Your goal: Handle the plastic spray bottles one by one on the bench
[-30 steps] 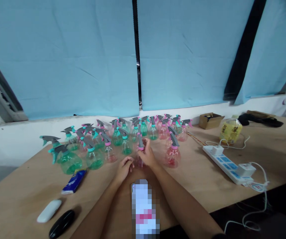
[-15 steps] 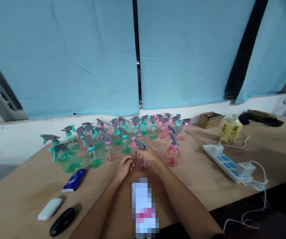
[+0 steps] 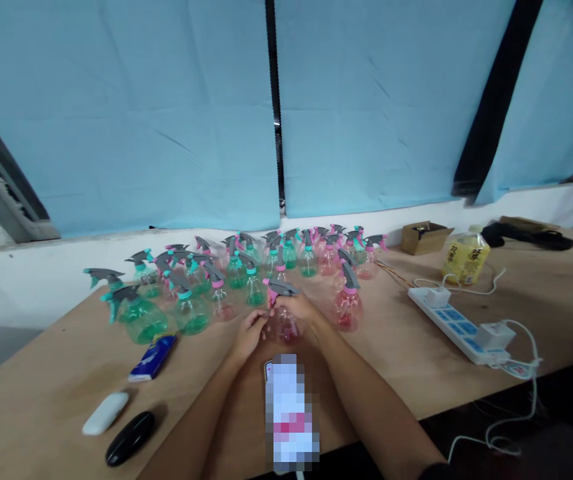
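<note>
My right hand (image 3: 297,309) is wrapped around the neck of a pink-tinted clear spray bottle (image 3: 286,328), which stands upright on the table. Its grey and pink trigger head (image 3: 281,288) shows above my fingers. Close by the bottle's left side is my left hand (image 3: 251,333), its fingers loosely bent and the thumb apart; whether the fingertips touch the bottle is hard to make out. Behind them stand several green and pink spray bottles (image 3: 255,290) with grey trigger heads. A pink one (image 3: 347,310) stands just right of my right hand.
A phone (image 3: 291,413) with a blurred screen lies between my forearms. To the left are a blue packet (image 3: 153,359), a white case (image 3: 105,413) and a black oval object (image 3: 130,438). On the right are a power strip (image 3: 459,327), a yellow-labelled bottle (image 3: 465,259) and a cardboard box (image 3: 424,239).
The view has shifted slightly. My left thumb has moved closer to the bottle's neck. The right hand keeps its hold on the same spray bottle.
</note>
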The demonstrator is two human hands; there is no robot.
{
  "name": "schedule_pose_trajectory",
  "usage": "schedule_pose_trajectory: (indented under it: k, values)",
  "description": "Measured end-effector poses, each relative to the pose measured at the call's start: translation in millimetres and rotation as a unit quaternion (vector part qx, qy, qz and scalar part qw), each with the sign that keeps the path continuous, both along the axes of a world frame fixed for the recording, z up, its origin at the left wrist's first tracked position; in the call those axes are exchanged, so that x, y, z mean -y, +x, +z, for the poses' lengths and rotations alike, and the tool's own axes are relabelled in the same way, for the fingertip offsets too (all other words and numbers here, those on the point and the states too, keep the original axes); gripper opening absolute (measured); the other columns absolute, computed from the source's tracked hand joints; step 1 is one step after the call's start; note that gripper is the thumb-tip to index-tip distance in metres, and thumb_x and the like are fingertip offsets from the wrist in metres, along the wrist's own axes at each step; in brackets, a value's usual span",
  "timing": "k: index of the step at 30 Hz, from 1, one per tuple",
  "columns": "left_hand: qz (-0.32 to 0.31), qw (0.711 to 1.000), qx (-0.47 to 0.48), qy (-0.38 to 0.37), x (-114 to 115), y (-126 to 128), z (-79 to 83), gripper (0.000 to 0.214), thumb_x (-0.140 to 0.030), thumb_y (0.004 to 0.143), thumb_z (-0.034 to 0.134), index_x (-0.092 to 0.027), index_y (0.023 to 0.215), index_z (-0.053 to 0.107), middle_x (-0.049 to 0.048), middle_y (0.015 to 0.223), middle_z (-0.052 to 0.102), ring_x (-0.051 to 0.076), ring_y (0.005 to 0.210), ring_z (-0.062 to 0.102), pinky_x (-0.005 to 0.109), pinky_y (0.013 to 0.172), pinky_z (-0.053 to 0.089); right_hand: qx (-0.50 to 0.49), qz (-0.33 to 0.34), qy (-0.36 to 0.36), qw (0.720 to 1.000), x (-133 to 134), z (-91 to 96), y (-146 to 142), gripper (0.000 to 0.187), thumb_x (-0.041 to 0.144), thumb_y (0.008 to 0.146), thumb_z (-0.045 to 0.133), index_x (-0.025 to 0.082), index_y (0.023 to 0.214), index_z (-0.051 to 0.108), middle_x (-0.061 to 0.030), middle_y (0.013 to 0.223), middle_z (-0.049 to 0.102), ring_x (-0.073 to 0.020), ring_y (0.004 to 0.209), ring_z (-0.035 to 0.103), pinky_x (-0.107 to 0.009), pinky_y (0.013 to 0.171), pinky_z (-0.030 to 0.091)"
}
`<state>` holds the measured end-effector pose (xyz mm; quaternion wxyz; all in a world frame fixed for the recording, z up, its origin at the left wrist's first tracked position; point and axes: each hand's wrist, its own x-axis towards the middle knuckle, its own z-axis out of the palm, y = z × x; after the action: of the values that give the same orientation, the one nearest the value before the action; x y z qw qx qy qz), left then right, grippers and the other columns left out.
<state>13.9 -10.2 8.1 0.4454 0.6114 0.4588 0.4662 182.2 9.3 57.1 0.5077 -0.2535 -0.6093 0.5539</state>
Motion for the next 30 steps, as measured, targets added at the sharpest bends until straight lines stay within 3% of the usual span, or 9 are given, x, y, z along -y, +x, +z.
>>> schedule_pose_trajectory:
  k: [6, 14, 20, 25, 30]
  values:
    - [0.001, 1.0, 0.0, -0.007, 0.0, 1.8, 0.1, 0.035, -0.051, 0.076, 0.062, -0.017, 0.085, 0.064, -0.0042, 0.059, 0.056, 0.008, 0.045, 0.046, 0.021, 0.046, 0.033, 0.024, 0.004, -0.007, 1.0, 0.5, 1.4, 3.2, 0.021, 0.019, 0.058, 0.058, 0.018, 0.077, 0.067, 0.0028, 0.056, 0.062, -0.0151, 0.053, 0.06, -0.025, 0.054, 0.049]
    - [-0.001, 1.0, -0.012, -0.007, -1.9, 2.2, -2.9, 0.034, -0.051, 0.077, 0.061, -0.018, 0.086, 0.065, -0.0035, 0.059, 0.058, 0.009, 0.045, 0.046, 0.021, 0.045, 0.031, 0.007, -0.014, 0.023, 1.0, -0.9, -2.9, 3.9, 0.016, 0.018, 0.061, 0.058, 0.018, 0.074, 0.067, 0.0036, 0.057, 0.062, -0.0134, 0.052, 0.059, -0.025, 0.057, 0.049]
    - [-0.003, 1.0, -0.013, -0.01, -1.6, 3.2, -2.1, 0.036, -0.052, 0.077, 0.061, -0.017, 0.086, 0.064, -0.0034, 0.06, 0.058, 0.009, 0.045, 0.046, 0.021, 0.046, 0.032, 0.017, -0.022, -0.02, 0.999, -2.6, -7.7, 4.1, 0.02, 0.021, 0.061, 0.059, 0.018, 0.079, 0.067, 0.0025, 0.055, 0.062, -0.0145, 0.05, 0.058, -0.026, 0.054, 0.048]
    - [-0.005, 1.0, -0.012, -0.005, -0.5, 2.8, -1.2, 0.036, -0.051, 0.078, 0.061, -0.017, 0.089, 0.065, -0.0033, 0.06, 0.058, 0.009, 0.046, 0.046, 0.021, 0.047, 0.032, -0.019, -0.003, -0.014, 1.0, 5.4, 0.9, 2.8, 0.016, 0.02, 0.061, 0.056, 0.018, 0.073, 0.065, 0.0012, 0.057, 0.062, -0.0153, 0.055, 0.061, -0.025, 0.056, 0.049]
    - [-0.009, 1.0, -0.015, -0.006, 0.4, 2.8, -1.1, 0.036, -0.052, 0.078, 0.061, -0.017, 0.086, 0.065, -0.0032, 0.061, 0.058, 0.009, 0.046, 0.046, 0.021, 0.046, 0.032, -0.012, -0.026, -0.029, 0.999, 2.2, -2.2, 3.6, 0.007, 0.021, 0.06, 0.058, 0.019, 0.065, 0.06, 0.0019, 0.052, 0.06, -0.0159, 0.051, 0.061, -0.026, 0.052, 0.048]
